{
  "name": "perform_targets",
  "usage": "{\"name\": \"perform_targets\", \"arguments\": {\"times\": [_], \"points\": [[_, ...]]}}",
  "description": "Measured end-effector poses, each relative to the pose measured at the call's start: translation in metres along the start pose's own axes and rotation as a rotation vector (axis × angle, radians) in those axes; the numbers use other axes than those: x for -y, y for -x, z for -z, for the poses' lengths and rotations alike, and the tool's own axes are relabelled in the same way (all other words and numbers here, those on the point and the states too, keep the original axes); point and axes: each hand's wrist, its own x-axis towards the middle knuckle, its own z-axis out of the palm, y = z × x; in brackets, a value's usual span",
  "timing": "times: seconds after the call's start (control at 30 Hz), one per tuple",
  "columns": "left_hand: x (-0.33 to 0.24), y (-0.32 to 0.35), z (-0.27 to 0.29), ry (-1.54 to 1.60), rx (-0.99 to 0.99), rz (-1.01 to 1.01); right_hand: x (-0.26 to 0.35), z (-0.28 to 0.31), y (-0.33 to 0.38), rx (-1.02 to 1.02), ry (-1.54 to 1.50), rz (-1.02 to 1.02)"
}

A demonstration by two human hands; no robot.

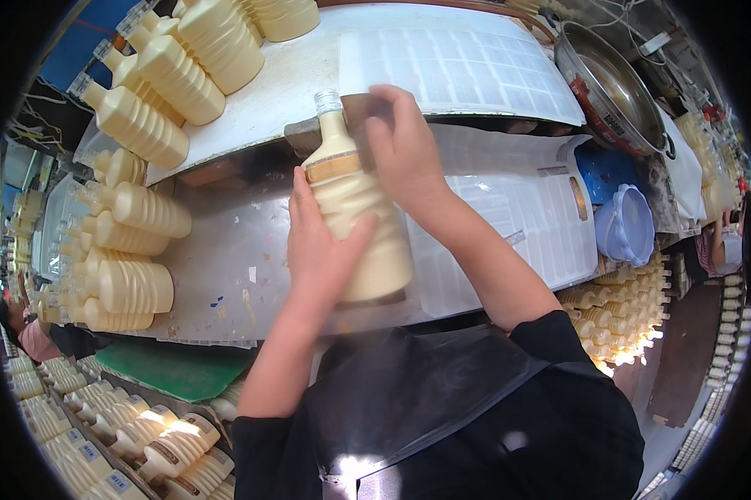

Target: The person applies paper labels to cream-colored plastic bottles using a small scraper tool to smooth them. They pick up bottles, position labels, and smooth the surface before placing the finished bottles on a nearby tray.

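Note:
A ribbed clear bottle (360, 218) filled with cream-coloured liquid, with a clear cap, is held above the grey worktable (225, 258). My left hand (317, 246) wraps its lower left side, thumb across the front. My right hand (404, 154) presses on the bottle's shoulder, next to a gold neck band (332, 167). A brown label piece (360, 107) shows behind the fingers of my right hand.
Several filled bottles (129, 287) lie on the table's left, more bottles (175, 71) on a white raised shelf. Translucent label sheets (508, 217) lie to the right, beside a blue lidded tub (627, 223) and a metal bowl (613, 92). Bottle crates (117, 433) stand below.

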Motion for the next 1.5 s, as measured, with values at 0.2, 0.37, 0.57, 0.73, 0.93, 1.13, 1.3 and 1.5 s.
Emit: {"name": "perform_targets", "arguments": {"times": [0.2,0.37,0.57,0.73,0.93,1.13,1.3,1.5], "points": [[0.003,0.001,-0.003,-0.018,-0.029,0.003,0.013,0.004,-0.004,-0.004,0.116,0.044],[0.005,-0.001,-0.005,-0.110,-0.031,-0.013,0.035,-0.020,-0.001,0.146,0.158,0.119],[0.010,0.000,-0.006,0.120,-0.033,-0.011,0.008,0.005,0.008,0.013,0.194,-0.043],[0.020,0.012,-0.006,0.370,0.031,0.068,-0.024,0.073,0.049,0.013,0.006,-0.211],[0.028,0.033,-0.009,0.501,0.031,0.067,-0.071,0.202,0.080,-0.161,-0.215,-0.798],[0.028,0.035,-0.012,0.504,0.007,0.039,-0.109,0.268,0.070,-0.357,0.662,-0.469],[0.026,0.035,-0.013,0.513,-0.004,0.031,-0.133,0.283,0.034,-0.374,0.939,-0.043],[0.025,0.036,-0.012,0.492,-0.016,0.013,-0.144,0.300,0.012,-0.148,1.194,-0.030]]}}
